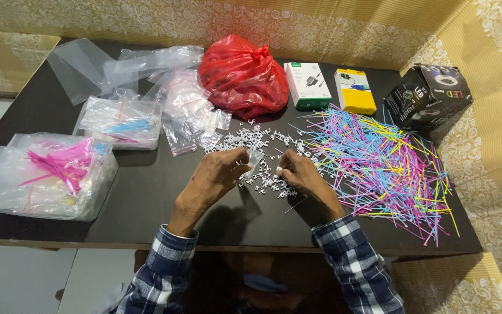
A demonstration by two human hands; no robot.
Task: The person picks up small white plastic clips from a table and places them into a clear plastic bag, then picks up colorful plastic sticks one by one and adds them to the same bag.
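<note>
— White plastic clips point(257, 152), a whole scatter of them on the dark table point(146, 192). Which hand has what?

— Left hand point(216, 174) is closed, pinching a small clear bag point(255, 159) by its mouth. Right hand point(298, 174) is curled, fingertips pinched on what looks like one clip or a few; too small to count. Both hands sit right over the near edge of the clip pile.

— How would you handle that well?

— I'd judge it best to keep the bag mouth spread and low over the table, and feed clips in small pinches so none snag on the film.

— And the packages around?

— Behind the clips, a knotted red plastic bag point(242, 75). Just right of it, a white upright box with a green band point(307, 86), then a yellow box point(354, 91) beside that. At the far right corner, a black carton point(431, 100), tilted, with coloured print. A big heap of cable ties point(379, 163), pink, blue and yellow, spreads to the right of the hands.

— Left side?

— Clear bags: one stack holding pink ties point(59, 166), another with a blue bundle point(124, 125), and loose empty bags point(129, 64) toward the back.
</note>
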